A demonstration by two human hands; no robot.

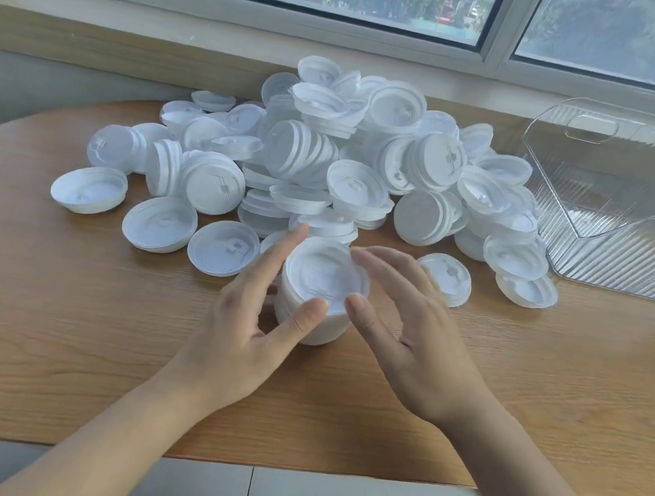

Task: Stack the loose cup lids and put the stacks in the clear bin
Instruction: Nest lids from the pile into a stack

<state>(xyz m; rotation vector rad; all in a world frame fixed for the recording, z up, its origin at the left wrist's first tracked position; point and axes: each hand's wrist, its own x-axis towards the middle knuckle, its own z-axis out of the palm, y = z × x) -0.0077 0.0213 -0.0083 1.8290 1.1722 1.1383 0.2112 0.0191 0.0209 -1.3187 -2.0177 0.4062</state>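
Between the two hands a short stack of lids (321, 289) stands on the bench (49, 311), hollow sides up, its axis upright. The left hand (249, 321) cradles it with loosely spread fingers; the right hand (403, 328) hovers open just beside. I'd square the rims before lifting toward the clear bin (633, 202), far right, past the loose pile (330, 162).

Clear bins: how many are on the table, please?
1. The clear bin stands at the far right of the table, beside the pile of lids. The frame cuts its right side, so more may sit out of view.
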